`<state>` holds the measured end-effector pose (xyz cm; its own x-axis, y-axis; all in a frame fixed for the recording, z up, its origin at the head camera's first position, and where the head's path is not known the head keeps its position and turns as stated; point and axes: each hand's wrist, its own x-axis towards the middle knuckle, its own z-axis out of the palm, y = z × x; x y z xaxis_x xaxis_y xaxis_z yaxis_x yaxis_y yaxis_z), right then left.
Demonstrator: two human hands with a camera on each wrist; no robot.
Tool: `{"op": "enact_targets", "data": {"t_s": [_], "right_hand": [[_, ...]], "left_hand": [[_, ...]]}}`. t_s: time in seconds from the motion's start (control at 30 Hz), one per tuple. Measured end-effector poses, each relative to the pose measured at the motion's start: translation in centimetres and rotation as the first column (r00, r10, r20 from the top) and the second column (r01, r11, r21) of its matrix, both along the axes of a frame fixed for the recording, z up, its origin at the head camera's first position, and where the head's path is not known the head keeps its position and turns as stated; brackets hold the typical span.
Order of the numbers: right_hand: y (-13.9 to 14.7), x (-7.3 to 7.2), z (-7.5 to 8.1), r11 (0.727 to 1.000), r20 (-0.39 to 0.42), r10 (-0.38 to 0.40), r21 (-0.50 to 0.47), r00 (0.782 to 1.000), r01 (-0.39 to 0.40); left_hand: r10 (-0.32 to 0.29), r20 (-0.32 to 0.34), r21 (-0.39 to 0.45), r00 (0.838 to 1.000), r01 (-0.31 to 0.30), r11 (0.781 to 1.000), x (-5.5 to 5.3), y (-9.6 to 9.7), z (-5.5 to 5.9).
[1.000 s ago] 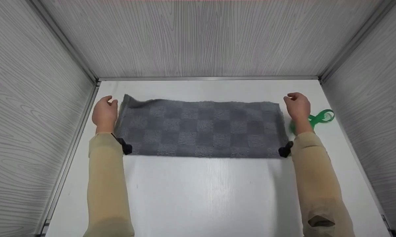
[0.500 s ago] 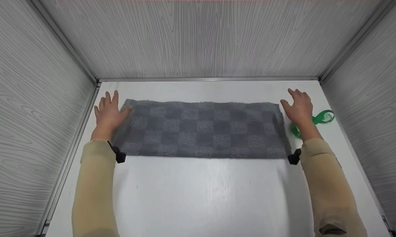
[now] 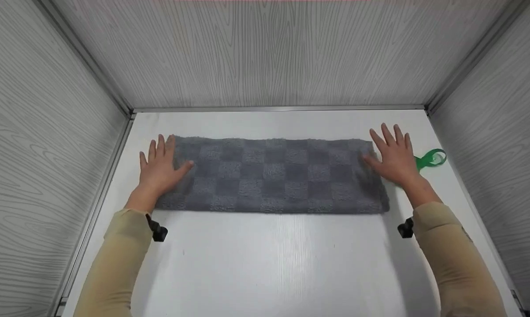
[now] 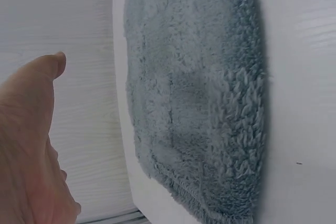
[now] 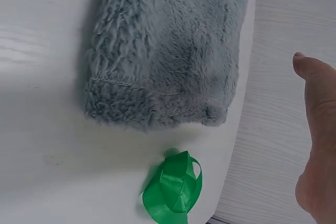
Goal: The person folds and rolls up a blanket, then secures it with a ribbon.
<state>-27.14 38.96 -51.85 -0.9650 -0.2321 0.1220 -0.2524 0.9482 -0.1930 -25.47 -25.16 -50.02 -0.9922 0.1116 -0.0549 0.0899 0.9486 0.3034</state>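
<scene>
Left hand (image 3: 158,175) and right hand (image 3: 397,163) are now drawing back, fingers spread, gripping nothing; the grey towel (image 3: 269,180) is lying toward the far edge of the bench (image 3: 265,259); the right wrist view, unlike the left, is showing green ribbon (image 5: 176,184).

Cloth (image 3: 271,180) on table (image 3: 282,264) (wall (image 3: 265,53) behind); ribbon (image 5: 176,187) on table, right of cloth.

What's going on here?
A person's left hand and right hand, both with fingers spread, are over the two ends of a gray checkered cloth. Neither grips it; the wrist views suggest both are raised off it. The cloth lies in a long strip across the white table. A green ribbon lies beside its right end, apart from it.
</scene>
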Motion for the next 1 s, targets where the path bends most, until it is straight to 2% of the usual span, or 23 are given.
{"op": "enact_targets", "data": {"t_s": [0.23, 0.43, 0.57, 0.77, 0.9, 1.0], "right_hand": [[-0.8, 1.9, -1.3, 0.983, -0.070, 0.155, 0.110, 0.985, -0.147], [-1.3, 3.5, -2.7, 0.967, -0.066, 0.219, 0.150, 0.973, -0.208], [-1.6, 4.3, -3.9, 0.957, -0.034, 0.249, 0.160, 0.968, -0.240], [-1.8, 5.3, -5.9, 0.945, 0.006, 0.309, 0.111, 0.951, -0.308], [-1.9, 5.8, -6.5, 0.941, 0.013, 0.326, 0.089, 0.945, -0.326], [-2.2, 6.0, -6.8, 0.947, 0.067, 0.314, 0.058, 0.947, -0.317]], "left_hand": [[-0.056, 0.000, -0.102, 0.998, 0.056, 0.993, 2.2, 1.7, -1.8], [-0.095, -0.013, -0.185, 0.995, 0.090, 0.978, 3.5, 2.7, -3.6], [-0.075, 0.023, -0.143, 0.997, 0.078, 0.987, 4.5, 3.5, -4.9], [-0.029, 0.165, -0.026, 0.986, 0.034, 0.999, 6.0, 5.3, -6.5], [0.007, 0.205, 0.015, 0.979, -0.010, 1.000, 6.2, 6.7, -7.1], [0.051, 0.227, 0.030, 0.973, -0.059, 0.998, 5.9, 7.6, -7.5]]}}
